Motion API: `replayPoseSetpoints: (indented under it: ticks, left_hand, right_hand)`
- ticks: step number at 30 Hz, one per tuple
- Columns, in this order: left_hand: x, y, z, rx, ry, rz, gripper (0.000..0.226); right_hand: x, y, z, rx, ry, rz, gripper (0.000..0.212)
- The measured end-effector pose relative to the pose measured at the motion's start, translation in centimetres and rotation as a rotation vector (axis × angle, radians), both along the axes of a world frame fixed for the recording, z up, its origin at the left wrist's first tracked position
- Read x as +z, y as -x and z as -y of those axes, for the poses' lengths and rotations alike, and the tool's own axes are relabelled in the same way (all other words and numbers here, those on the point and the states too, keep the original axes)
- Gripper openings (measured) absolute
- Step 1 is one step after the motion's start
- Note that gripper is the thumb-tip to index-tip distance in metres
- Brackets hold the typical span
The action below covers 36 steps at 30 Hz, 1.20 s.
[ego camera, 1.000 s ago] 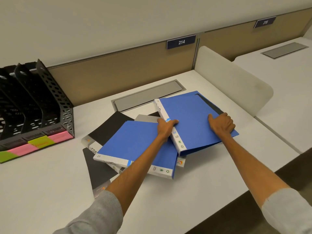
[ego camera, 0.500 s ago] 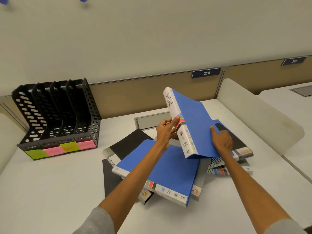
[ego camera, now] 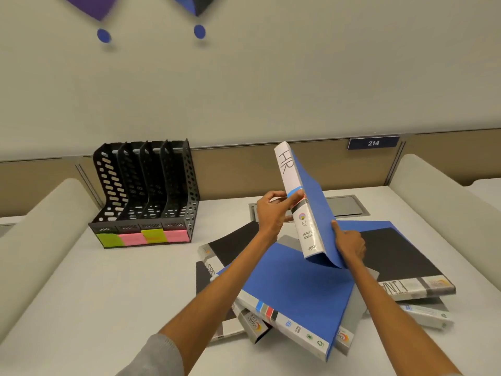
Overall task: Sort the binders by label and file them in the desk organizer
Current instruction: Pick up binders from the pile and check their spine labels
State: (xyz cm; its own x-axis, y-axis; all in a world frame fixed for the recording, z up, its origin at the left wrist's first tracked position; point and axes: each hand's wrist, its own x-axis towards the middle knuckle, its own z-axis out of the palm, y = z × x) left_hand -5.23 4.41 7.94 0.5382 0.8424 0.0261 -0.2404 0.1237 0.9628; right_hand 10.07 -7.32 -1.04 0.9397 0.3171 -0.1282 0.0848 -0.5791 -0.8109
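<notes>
A blue binder (ego camera: 314, 213) with a white spine marked "HR" stands nearly upright above the pile. My left hand (ego camera: 273, 213) grips its spine from the left. My right hand (ego camera: 348, 241) holds its blue cover low on the right, index finger laid up along it. Below lies a loose pile: another blue binder (ego camera: 295, 294), a black binder (ego camera: 401, 259) with a handwritten spine label at the right, and several black and grey binders underneath. The black perforated desk organizer (ego camera: 146, 191) stands at the back left with green and pink sticky labels on its front.
A white desk (ego camera: 108, 294) carries everything. A grey cable hatch (ego camera: 344, 206) sits behind the pile. Rounded white dividers (ego camera: 40, 226) flank the desk left and right. A tan partition with a "214" plate (ego camera: 373, 143) runs along the back.
Both hands lifted the HR binder off the pile and stood it up on end. The view tilted up and left, bringing the whole organizer into sight.
</notes>
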Motion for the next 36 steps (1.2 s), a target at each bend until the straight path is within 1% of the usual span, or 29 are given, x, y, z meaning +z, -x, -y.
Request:
replayPoseSetpoints:
  ticks: [3,7,10,13,17,19,22,25,29,33,36]
  left_hand:
    - [-0.2,1.3,-1.0,0.047,0.018,-0.021,0.042]
    - [-0.7,3.9,-2.5,0.110,0.047,-0.026,0.025]
    - [-1.5,6.5,-3.7,0.136,0.038,-0.055,0.028]
    - [-2.5,9.6,-4.7,0.152,0.010,-0.137,0.035]
    - [-3.8,14.8,-6.2,0.197,0.053,-0.180,0.024]
    - [-4.3,17.6,-6.9,0.218,0.051,-0.244,0.028]
    - [-5.2,22.0,-7.7,0.217,0.048,-0.370,0.027]
    - [-6.6,26.7,-8.5,0.248,0.066,-0.441,0.027]
    - [-8.6,33.1,-9.2,0.319,0.121,-0.473,0.034]
    - [-9.8,39.5,-10.3,0.430,0.123,-0.499,0.032]
    - [-10.3,44.3,-11.5,0.463,0.133,-0.467,0.032]
  right_hand:
    - [0.1,0.8,-1.3,-0.013,-0.012,-0.033,0.066]
    - [0.0,1.8,-2.9,-0.017,-0.031,-0.083,0.063]
    - [-0.2,3.1,-4.1,0.012,-0.058,-0.093,0.061]
    - [-0.4,5.0,-5.4,0.048,-0.084,-0.115,0.057]
    - [-1.0,8.3,-7.4,0.099,-0.119,-0.157,0.058]
    - [-1.2,10.2,-8.5,0.129,-0.139,-0.192,0.057]
    - [-1.5,13.5,-10.1,0.190,-0.180,-0.234,0.050]
    - [-1.9,17.2,-11.8,0.277,-0.207,-0.273,0.044]
    - [-3.0,22.6,-14.0,0.368,-0.215,-0.356,0.036]
    - [-4.6,28.7,-16.3,0.397,-0.240,-0.427,0.038]
    - [-5.1,33.6,-18.3,0.380,-0.296,-0.461,0.037]
